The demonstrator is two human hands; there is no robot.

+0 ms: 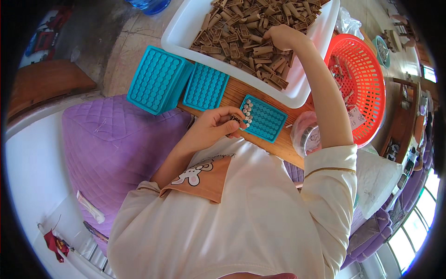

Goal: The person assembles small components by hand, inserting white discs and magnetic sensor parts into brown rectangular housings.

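A small brown piece [236, 118] is pinched between the thumb and fingers of my left hand [216, 124], just above the near edge of a teal tray. That teal tray [267, 122] has rows of round pockets, with several small white round pieces [248, 109] along its left side. Farther away, my right hand [284, 37] reaches into a white plastic bin [181, 29] heaped with brown trough-shaped plastic parts [241, 37]. Its fingers curl down among the parts, and whatever they grip is hidden.
To the left stand a second teal tray [205, 88] and a teal stack [155, 81]. An orange-red basket [367, 88] holding small pieces sits at the right, beside a clear round container [304, 135]. Everything rests on a wooden table [234, 93]; purple quilted padding [116, 135] lies left of me.
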